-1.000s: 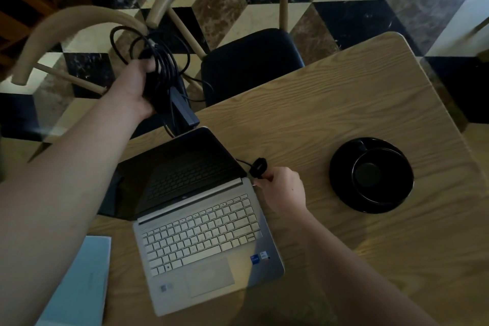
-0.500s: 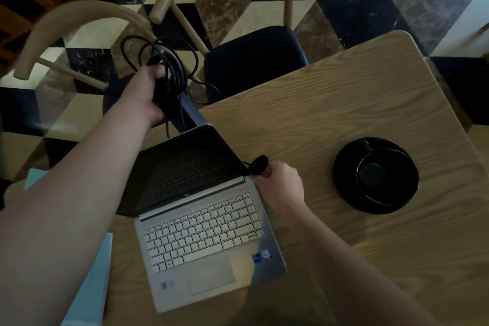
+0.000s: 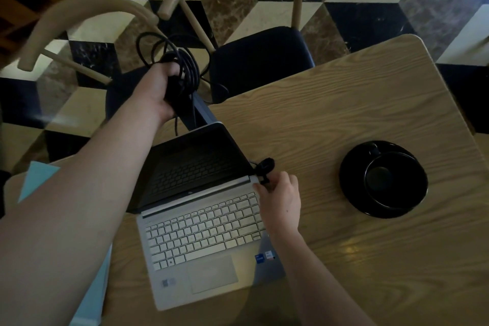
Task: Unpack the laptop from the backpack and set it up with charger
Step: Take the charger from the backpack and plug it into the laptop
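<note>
- Laptop: lying open on the tabletop, screen dark, keyboard facing the person; it is already out of the backpack, which is not showing in this view
- Right hand: working at the laptop's right edge, just beside the hinge, its grip closing narrowly on the charger plug; a second earlier the plug was hovering a little off that edge, and now it is touching the side of the laptop, so the connection is probably being made; whether the plug is seated cannot be told
- Left hand: holding the coiled charger cable together with the power brick, its grip wrapping full around the bundle; over the last second the bundle has been travelling from beyond the laptop's far left corner to just behind the top of the lid
- Meaning for the task: the laptop end of the charger is nearly dealt with; judging from the coils, the cable is waiting to be unwound and led to a wall outlet, none of which is showing here
- Cup and saucer: sitting well to the right of the laptop, apart from the cable
- Blue folder: lying left of the laptop, partly under the left forearm
- Chair: standing beyond the laptop at the tabletop's far edge
</note>
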